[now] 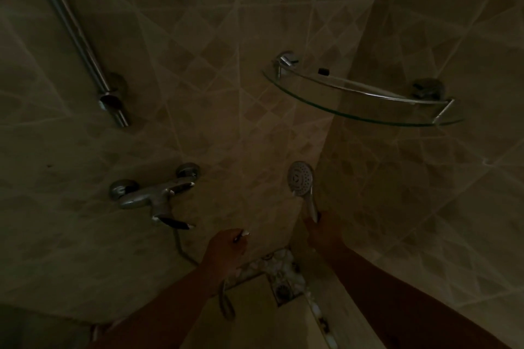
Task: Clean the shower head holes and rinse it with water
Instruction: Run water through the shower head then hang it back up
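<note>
Two hands work in a dim tiled corner. Nearest, the hose (226, 303) loops low above the floor drain (283, 290). The left hand (225, 249) has its fingers curled round a small thin tool (241, 235), pinched near the tip; what it is cannot be made out, though a pick for the holes seems likely. The right hand (323, 231) grips the handle of the shower head (300, 178), fingers wrapped low on the stem, so the holed face turns toward the viewer and the left hand; that looks deliberate, to give the tool straight access. Head and tool are apart, with open air between them, so the left hand has room to come up and across. Left of that gap the mixer (154, 195) juts from the wall, its lever the nearest edge to clear. Farther up, the glass shelf (368, 113) overhangs the corner above the head, and the rail (82, 45) runs well clear to the left.
</note>
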